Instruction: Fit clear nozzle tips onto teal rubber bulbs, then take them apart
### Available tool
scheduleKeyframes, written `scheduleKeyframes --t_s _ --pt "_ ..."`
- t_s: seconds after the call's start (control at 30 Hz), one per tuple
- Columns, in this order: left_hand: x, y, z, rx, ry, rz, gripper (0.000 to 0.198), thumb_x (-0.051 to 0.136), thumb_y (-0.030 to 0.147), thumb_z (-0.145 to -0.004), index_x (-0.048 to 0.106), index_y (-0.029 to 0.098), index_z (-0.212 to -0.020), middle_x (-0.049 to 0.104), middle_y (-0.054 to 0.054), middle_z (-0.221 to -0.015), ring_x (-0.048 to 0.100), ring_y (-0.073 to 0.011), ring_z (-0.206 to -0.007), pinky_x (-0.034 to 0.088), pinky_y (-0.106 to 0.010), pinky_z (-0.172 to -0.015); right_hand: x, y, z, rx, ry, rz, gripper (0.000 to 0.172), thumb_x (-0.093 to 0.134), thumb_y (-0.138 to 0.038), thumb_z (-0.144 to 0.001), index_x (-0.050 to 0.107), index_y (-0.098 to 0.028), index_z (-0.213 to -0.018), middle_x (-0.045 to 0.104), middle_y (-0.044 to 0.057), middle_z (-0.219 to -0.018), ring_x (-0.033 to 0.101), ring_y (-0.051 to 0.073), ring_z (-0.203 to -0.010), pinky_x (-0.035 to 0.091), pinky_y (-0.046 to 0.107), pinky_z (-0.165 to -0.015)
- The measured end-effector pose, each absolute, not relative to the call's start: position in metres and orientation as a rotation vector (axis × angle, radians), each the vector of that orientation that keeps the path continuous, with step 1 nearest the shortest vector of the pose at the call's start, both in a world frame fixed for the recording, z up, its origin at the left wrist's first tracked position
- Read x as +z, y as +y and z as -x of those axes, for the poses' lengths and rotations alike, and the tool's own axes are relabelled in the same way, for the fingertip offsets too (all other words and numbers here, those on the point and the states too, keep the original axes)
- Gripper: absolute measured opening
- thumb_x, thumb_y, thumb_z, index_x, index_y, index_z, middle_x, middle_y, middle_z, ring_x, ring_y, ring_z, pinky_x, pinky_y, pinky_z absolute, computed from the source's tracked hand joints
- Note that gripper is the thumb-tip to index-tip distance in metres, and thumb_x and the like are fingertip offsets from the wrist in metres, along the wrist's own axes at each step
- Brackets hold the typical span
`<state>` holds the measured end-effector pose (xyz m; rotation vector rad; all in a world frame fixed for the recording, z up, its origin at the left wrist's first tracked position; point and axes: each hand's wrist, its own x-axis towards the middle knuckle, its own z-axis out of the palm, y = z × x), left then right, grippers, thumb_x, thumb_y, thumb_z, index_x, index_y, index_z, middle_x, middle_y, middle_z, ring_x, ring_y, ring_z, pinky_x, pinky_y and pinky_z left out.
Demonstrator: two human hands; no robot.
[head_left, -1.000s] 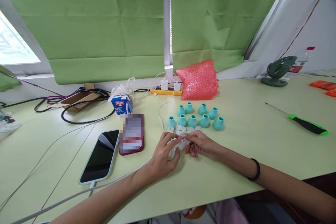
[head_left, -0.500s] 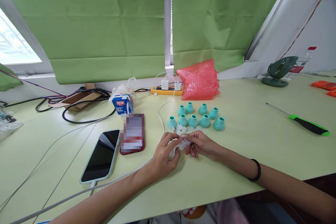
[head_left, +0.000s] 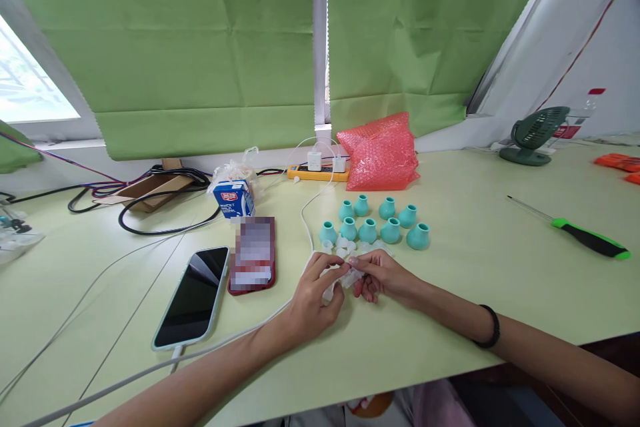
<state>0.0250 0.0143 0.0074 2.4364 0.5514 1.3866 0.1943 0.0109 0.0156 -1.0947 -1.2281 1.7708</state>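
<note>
My left hand (head_left: 319, 293) and my right hand (head_left: 381, 273) meet over the table, fingertips almost touching. Both are closed on a small translucent white plastic piece (head_left: 353, 277), partly covered by my fingers; its exact kind is hard to make out. More translucent pieces lie under and around the fingers. Just beyond my hands are several loose white translucent caps (head_left: 345, 245). Behind those, several turquoise bulb-shaped pieces with open necks (head_left: 368, 231) stand upright in uneven rows.
Left of my hands lie a dark-screened phone (head_left: 193, 300) and a red-cased phone (head_left: 254, 257). A white cable (head_left: 235, 341) runs beneath my left forearm. A milk carton (head_left: 234, 199), a yellow power strip (head_left: 320, 174) and red bubble wrap (head_left: 380, 153) sit behind; a screwdriver (head_left: 585, 237) lies right.
Very little differs. My right hand and forearm have shifted slightly to the right; my left hand stays in place, and the white piece remains between the fingers.
</note>
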Motion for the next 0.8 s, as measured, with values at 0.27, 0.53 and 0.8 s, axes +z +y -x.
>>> scheduleKeyframes --t_s 0.27,0.53,0.8 --pt "0.006 0.013 -0.024 1.365 0.547 -2.444 0.036 0.044 -0.001 -0.07 0.051 0.016 -0.101 0.053 -0.01 -0.093 0.047 -0.0185 -0.085 0.044 -0.035 -0.07 0.017 0.009 -0.194 1.714 -1.301 1.074 0.038 0.056 -0.046 -0.072 0.059 -0.008 -0.073 0.062 0.004 -0.051 0.053 0.008 -0.036 0.04 0.016 -0.034" --pt "0.005 0.012 -0.023 1.295 0.584 -2.453 0.029 0.042 0.0 -0.07 0.05 0.017 -0.092 0.052 -0.01 -0.095 0.047 -0.0189 -0.086 0.043 -0.035 -0.071 0.02 0.006 -0.191 1.686 -1.384 1.05 0.038 0.056 -0.047 -0.07 0.059 -0.009 -0.072 0.061 0.004 -0.051 0.054 0.01 -0.037 0.041 0.018 -0.035" --pt "0.017 0.005 -0.015 1.273 0.617 -2.322 0.042 0.045 0.009 -0.069 0.039 0.016 -0.11 0.045 -0.011 -0.102 0.044 -0.022 -0.097 0.041 -0.038 -0.079 0.027 -0.002 -0.188 1.425 -1.436 0.875 0.029 0.054 -0.041 -0.076 0.053 -0.013 -0.082 0.058 0.001 -0.059 0.055 0.01 -0.045 0.046 0.023 -0.044"
